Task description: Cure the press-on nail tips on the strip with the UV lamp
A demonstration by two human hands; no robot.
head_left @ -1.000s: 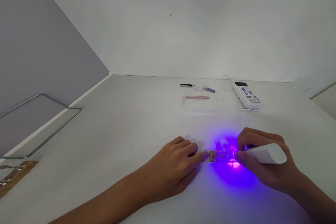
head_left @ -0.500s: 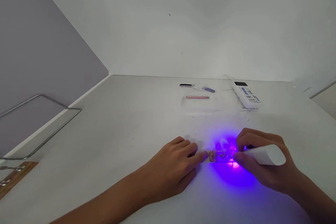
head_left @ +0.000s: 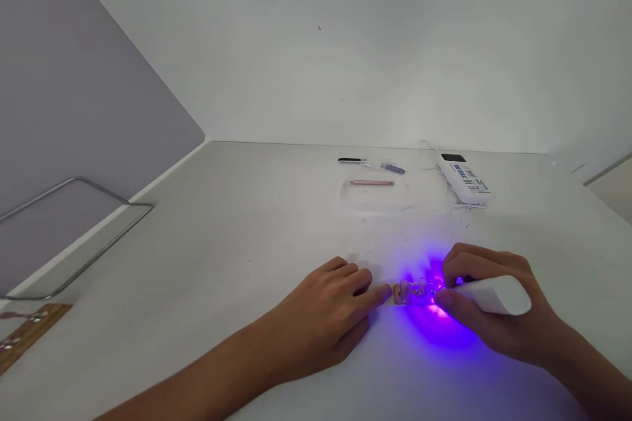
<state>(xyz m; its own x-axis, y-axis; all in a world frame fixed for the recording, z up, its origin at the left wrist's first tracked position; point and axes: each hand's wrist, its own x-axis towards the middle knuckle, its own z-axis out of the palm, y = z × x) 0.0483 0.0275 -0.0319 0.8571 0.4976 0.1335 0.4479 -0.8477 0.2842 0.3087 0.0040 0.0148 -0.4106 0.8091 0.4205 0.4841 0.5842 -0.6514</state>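
A white handheld UV lamp (head_left: 498, 295) is gripped pen-like in my right hand (head_left: 494, 299), its body tilted and its tip hidden behind my fingers. Purple light spreads from it over the right part of a small, narrow strip (head_left: 399, 294) with several little upright pieces on it. The glare blurs those pieces, so their kind is unclear. My left hand (head_left: 340, 306) rests on the white table with its index finger stretched to the strip's left end, where the fingertip seems to touch. The other fingers of that hand are loosely bent and hold nothing.
Farther back lie a pink rod (head_left: 371, 183), a dark-handled tool (head_left: 350, 160) and a blue-grey piece (head_left: 394, 169) near clear plastic. A white power bank-like device (head_left: 464, 179) with a cable is at back right. A metal wire frame (head_left: 106, 251) and wooden clipboard-like board (head_left: 37, 329) are left.
My right hand and the lamp have shifted slightly left and toward me, and the purple glow has moved a little with them. My left hand and the strip stay in place.
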